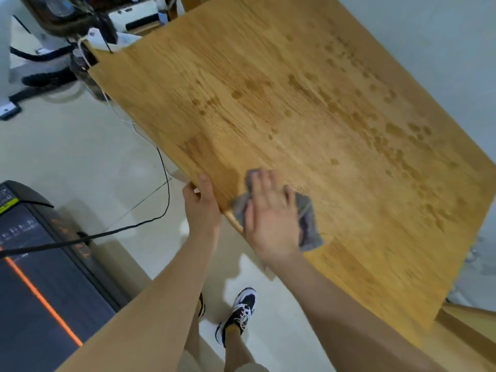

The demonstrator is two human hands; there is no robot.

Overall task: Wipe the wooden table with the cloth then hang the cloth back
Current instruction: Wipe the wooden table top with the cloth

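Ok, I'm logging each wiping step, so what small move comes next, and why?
Probably sweep the right hand, flat on the grey cloth, from the corner toward the middle of the wooden table: dark damp-looking blotches cover it there, and the left hand grips the edge.

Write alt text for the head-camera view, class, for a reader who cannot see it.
A person's right hand presses a crumpled grey cloth onto a light wooden table marked with damp patches, while the left hand grips the table's near edge.
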